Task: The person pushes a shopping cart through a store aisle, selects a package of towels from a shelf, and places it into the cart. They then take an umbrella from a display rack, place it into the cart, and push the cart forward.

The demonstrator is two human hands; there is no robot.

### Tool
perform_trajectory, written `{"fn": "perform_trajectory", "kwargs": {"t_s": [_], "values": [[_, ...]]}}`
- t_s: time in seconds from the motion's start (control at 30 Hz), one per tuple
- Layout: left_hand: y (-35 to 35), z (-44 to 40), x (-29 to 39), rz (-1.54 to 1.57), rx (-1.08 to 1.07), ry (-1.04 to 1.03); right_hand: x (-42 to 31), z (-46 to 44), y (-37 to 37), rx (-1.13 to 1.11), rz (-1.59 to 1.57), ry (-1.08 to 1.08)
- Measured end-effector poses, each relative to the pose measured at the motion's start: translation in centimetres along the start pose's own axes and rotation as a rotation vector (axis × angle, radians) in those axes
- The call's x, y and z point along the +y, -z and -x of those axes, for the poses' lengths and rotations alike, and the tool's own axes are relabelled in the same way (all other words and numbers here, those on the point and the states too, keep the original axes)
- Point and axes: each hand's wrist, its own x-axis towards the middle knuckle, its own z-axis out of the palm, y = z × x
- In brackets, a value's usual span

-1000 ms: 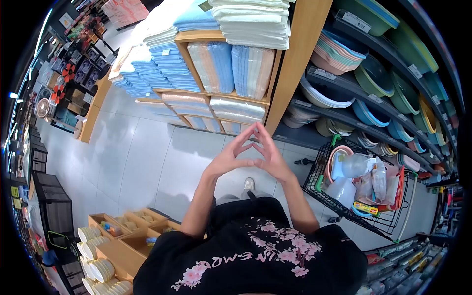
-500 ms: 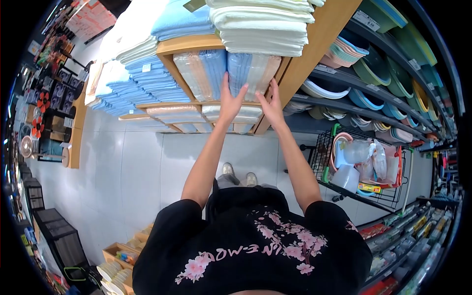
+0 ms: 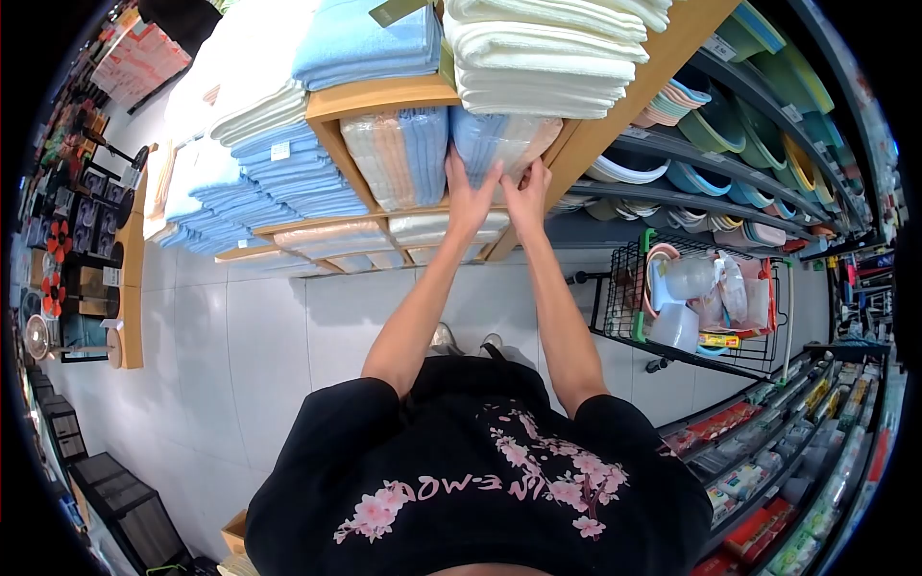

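In a wooden cubby stand two plastic-wrapped packs of folded towels. The right pack [image 3: 499,137], blue, white and peach, is between my two hands and looks slightly tilted. My left hand [image 3: 471,199] grips its lower left side, with the fingers reaching into the gap beside the left pack [image 3: 399,158]. My right hand [image 3: 526,197] grips the lower right part of the same pack, fingers bent against the wrap. White folded towels [image 3: 547,62] and blue folded towels [image 3: 365,43] lie on top of the wooden shelf [image 3: 384,93].
Dark shelves of plastic basins [image 3: 713,180] run along the right. A black wire cart [image 3: 624,288] holding basins and bagged items stands on the floor at right. More blue towel stacks [image 3: 288,173] are on the left. Packaged goods [image 3: 768,480] line the lower right.
My hands were first joined at the fingertips, then reached forward to the right towel pack, and now grip it. The pack has shifted slightly. My view has moved closer to the shelf.
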Motion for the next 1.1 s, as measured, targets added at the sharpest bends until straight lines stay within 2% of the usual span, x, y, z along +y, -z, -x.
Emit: {"fn": "perform_trajectory", "kwargs": {"t_s": [0.27, 0.33, 0.37, 0.43, 0.47, 0.5, 0.53, 0.6, 0.63, 0.77, 0.83, 0.97, 1.0, 1.03, 1.1], "values": [[0.7, 5.8, 0.7, 0.032, 0.01, -0.013, -0.8, 5.1, 2.3, 0.12, 0.097, 0.077], [1.5, 7.4, 0.4, 0.146, 0.009, 0.074, -0.3, 6.4, 3.3, 0.0, -0.394, -0.039], [2.1, 8.2, 0.3, 0.146, 0.004, 0.072, -0.2, 7.0, 4.1, 0.006, -0.395, -0.039], [4.0, 8.9, 1.0, 0.391, -0.06, 0.161, 0.2, 8.0, 5.3, -0.003, -0.55, -0.198], [4.8, 8.4, 0.7, 0.391, -0.061, 0.158, -0.2, 8.3, 5.7, 0.021, -0.555, -0.266], [5.6, 7.6, 0.5, 0.403, -0.086, 0.278, -0.8, 8.0, 5.8, 0.022, -0.557, -0.264], [6.0, 7.3, 0.3, 0.413, -0.112, 0.402, -1.2, 7.8, 5.9, 0.066, -0.57, -0.35], [5.3, 6.4, 2.0, 0.38, -0.05, 0.407, -2.1, 7.1, 6.5, 0.08, -0.565, -0.49], [5.2, 5.7, 3.1, 0.349, 0.016, 0.406, -2.5, 6.6, 6.8, 0.084, -0.566, -0.488], [4.8, 3.6, 4.0, 0.499, -0.084, 0.416, -0.9, 4.4, 7.6, -0.105, -0.534, -0.555], [4.1, 3.8, 3.7, 0.544, -0.19, 0.328, -0.3, 4.5, 8.0, -0.164, -0.547, -0.596], [3.8, 5.4, 4.4, 0.555, -0.149, 0.366, -1.7, 5.0, 9.2, -0.245, -0.731, -0.822], [4.0, 5.9, 4.4, 0.556, -0.195, 0.283, -1.8, 5.7, 9.5, -0.284, -0.795, -0.905], [4.3, 6.3, 4.4, 0.557, -0.237, 0.196, -1.4, 6.5, 9.6, -0.283, -0.792, -0.907], [4.7, 7.3, 4.3, 0.51, -0.262, 0.165, 0.9, 7.8, 9.5, -0.432, -0.853, -0.532]]}}
